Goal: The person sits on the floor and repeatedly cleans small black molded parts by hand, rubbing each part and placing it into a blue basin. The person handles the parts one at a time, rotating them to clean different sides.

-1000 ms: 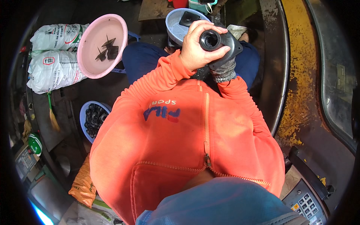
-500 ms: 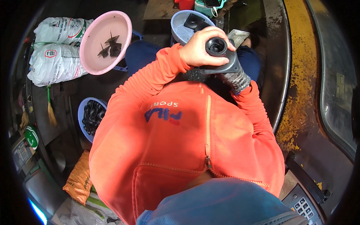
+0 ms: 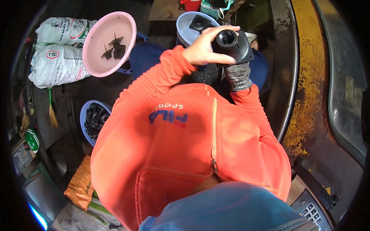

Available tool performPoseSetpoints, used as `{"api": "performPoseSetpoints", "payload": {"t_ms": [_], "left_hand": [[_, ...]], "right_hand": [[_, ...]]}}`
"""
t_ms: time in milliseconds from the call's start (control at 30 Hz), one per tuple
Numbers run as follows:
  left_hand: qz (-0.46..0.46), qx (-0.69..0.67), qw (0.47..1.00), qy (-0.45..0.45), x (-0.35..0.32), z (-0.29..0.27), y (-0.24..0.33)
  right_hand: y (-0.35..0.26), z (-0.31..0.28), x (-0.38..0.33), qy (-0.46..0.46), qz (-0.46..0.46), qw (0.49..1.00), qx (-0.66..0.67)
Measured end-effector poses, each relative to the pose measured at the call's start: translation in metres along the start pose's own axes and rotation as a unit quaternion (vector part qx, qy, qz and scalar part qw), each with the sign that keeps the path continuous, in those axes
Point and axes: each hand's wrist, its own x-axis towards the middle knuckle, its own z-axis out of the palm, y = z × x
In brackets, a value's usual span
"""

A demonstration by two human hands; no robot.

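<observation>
A black plastic housing (image 3: 241, 50) with a round, collared opening and a square base is held up in front of me. Bare, my left hand (image 3: 199, 49) grips it from the left, the thumb below the collar and the fingers over its far side. My right hand (image 3: 237, 75), in a grey knit glove, is closed at the housing's near right end; its fingers are hidden beneath the part. Just beyond, a light blue basin (image 3: 181, 29) contains another black part (image 3: 199, 23) with a flat, square base.
On the left stands a pink basin (image 3: 89, 42) with several dark, pointed pieces (image 3: 114, 47). Below it, a blue tub (image 3: 83, 123) is full of small black parts. White sacks (image 3: 58, 65) lie at far left. A yellow, worn machine edge (image 3: 308, 77) runs along my right.
The housing has tilted, and its collared opening has shifted slightly up and right. My right wrist has moved a little left, and my left fingers have shifted on the housing.
</observation>
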Motion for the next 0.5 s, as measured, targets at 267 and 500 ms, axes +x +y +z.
{"api": "performPoseSetpoints", "payload": {"t_ms": [267, 500], "left_hand": [[0.069, 0.109, 0.981, 0.146, -0.009, 0.026, -0.002], [0.053, -0.031, 0.995, 0.074, -0.006, 0.016, 0.0]], "right_hand": [[0.012, 0.019, -0.007, 0.079, -0.071, 0.985, 0.138], [-0.003, -0.005, -0.01, -0.123, -0.102, 0.976, 0.145]]}}
